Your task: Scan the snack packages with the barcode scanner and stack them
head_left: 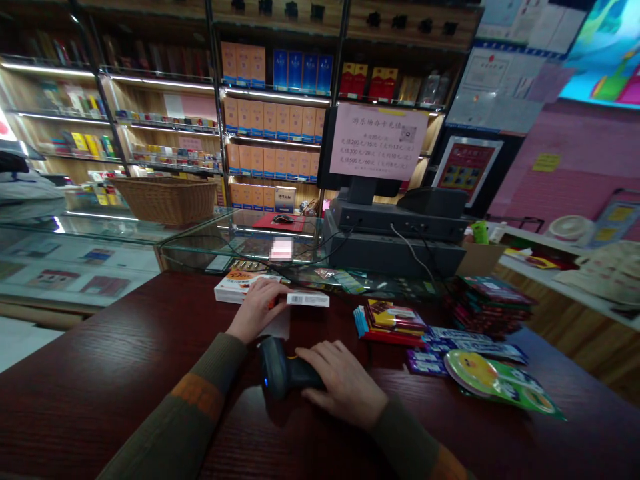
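Note:
My left hand (260, 308) is closed round a small white box with a barcode (308, 299), held just above the dark wooden counter (125, 373). Behind that hand lies a white and orange carton (235, 287). My right hand (345, 383) lies over the handle of a black barcode scanner (280, 370), fingers wrapped on it; the scanner's head, with a blue light, points left towards me.
A cash register with a pink notice (377, 140) stands behind the counter. Stacks of coloured packets (395, 319) and round green items (480, 373) lie at right. A wicker basket (167, 199) sits on the glass case. Shelves of boxes fill the back wall.

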`<state>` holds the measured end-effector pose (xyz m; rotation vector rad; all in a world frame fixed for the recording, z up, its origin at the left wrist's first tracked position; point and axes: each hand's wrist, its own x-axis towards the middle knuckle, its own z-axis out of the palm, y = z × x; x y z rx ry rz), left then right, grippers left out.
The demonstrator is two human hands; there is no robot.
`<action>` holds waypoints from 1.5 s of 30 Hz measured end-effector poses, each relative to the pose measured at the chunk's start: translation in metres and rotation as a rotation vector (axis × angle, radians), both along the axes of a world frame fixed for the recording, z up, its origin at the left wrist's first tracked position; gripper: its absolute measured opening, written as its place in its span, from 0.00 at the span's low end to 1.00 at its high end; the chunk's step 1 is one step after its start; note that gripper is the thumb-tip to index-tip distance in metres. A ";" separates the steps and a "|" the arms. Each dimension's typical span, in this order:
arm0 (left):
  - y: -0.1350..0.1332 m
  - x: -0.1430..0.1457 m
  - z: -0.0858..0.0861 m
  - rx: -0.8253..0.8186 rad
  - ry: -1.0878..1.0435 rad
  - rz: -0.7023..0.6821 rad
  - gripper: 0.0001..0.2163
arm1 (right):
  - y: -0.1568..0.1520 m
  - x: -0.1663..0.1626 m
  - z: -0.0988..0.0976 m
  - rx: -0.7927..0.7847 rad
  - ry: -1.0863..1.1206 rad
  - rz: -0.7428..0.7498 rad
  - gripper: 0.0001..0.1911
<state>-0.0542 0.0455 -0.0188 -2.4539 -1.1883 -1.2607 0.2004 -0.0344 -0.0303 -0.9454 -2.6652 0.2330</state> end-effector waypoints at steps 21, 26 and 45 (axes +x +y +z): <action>0.003 0.016 -0.016 0.088 0.043 0.033 0.07 | 0.009 0.047 0.014 -0.254 0.369 -0.143 0.21; 0.002 0.014 -0.015 0.056 0.052 0.046 0.07 | 0.010 0.055 0.018 -0.251 0.379 -0.188 0.20; 0.005 0.011 -0.019 0.055 0.036 0.033 0.08 | 0.007 0.051 0.018 -0.320 0.322 -0.136 0.28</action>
